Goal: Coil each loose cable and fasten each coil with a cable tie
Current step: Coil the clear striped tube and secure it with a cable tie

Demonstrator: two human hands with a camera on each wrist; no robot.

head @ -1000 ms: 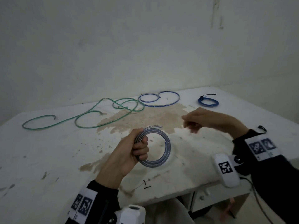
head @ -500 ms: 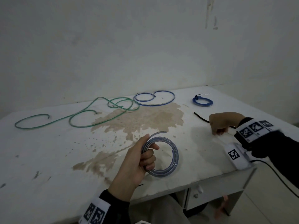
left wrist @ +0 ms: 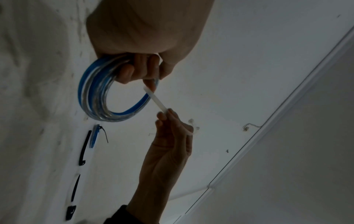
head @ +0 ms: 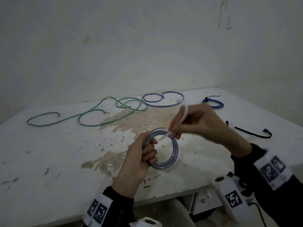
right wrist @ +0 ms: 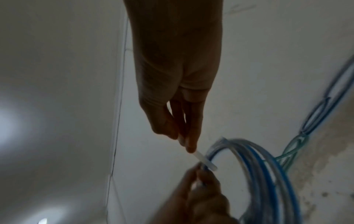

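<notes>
My left hand (head: 144,154) grips a coil of clear and blue cable (head: 173,154) above the table; the coil (left wrist: 95,94) hangs below the curled fingers in the left wrist view. My right hand (head: 193,122) pinches a white cable tie (head: 183,117), whose tip reaches into the ring at the coil's top. In the wrist views the white tie (left wrist: 156,100) crosses the coil's edge next to the left fingertips, and the tie (right wrist: 205,162) meets the coil (right wrist: 258,166) just above the left hand.
On the white, stained table (head: 49,161) lie a loose green cable (head: 85,115), a loose blue cable (head: 164,99) and a small blue coil fastened with a black tie (head: 213,102) at the back right. Black cable ties (head: 252,133) lie at the right.
My right hand has come back from the table's right side with a white tie and brought it up to the coil. The left hand has kept hold of the coil.
</notes>
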